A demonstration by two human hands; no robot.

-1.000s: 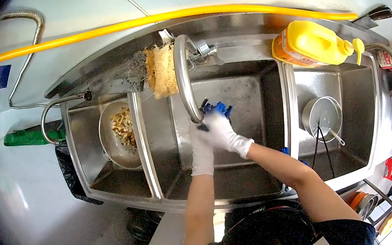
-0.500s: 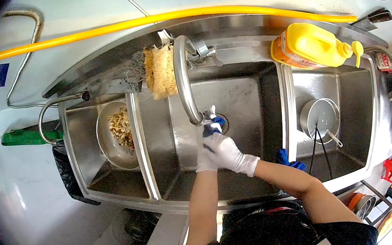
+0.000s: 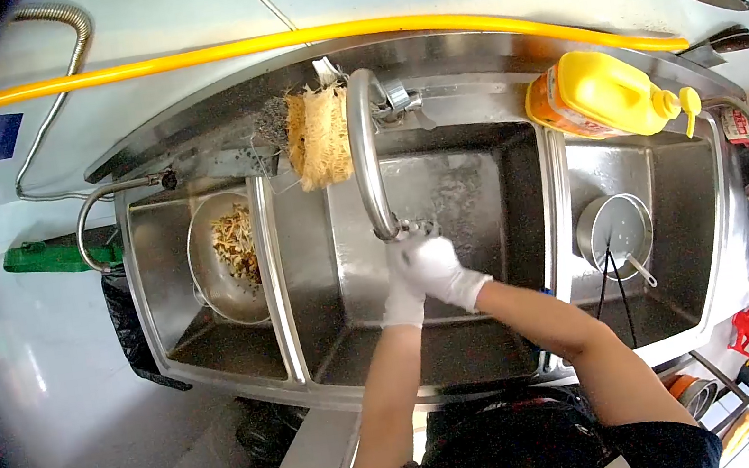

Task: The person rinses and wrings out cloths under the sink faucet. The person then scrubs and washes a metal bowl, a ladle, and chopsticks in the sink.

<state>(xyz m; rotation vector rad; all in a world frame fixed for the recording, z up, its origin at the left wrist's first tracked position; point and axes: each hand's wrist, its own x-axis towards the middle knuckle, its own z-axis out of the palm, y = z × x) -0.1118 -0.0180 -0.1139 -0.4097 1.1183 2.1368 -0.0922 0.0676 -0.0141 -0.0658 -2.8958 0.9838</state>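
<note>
Both my hands wear white gloves and are together under the curved faucet [image 3: 367, 158], above the middle sink basin [image 3: 305, 287]. My right hand [image 3: 439, 270] is closed, its fingers curled over and against my left hand. My left hand [image 3: 404, 295] lies beside and partly under it, and its fingers are hidden. Whatever may be between the hands is covered. Wet ripples and splashes show on the basin floor beyond them. Something blue [image 3: 547, 291] peeks out at the right divider, mostly behind my right forearm.
Left basin: a metal bowl [image 3: 231, 304] with pale brown food pieces [image 3: 235, 244]. Right basin: a white pot [image 3: 593, 232] and two thin black sticks [image 3: 629, 308]. Along the back ledge are a loofah [image 3: 320, 136] and a yellow pump bottle [image 3: 599, 92]. A yellow hose [image 3: 271, 45] runs behind.
My right hand has moved up over my left, and the blue and white thing seen at the fingers is now hidden. More splashing shows on the basin floor.
</note>
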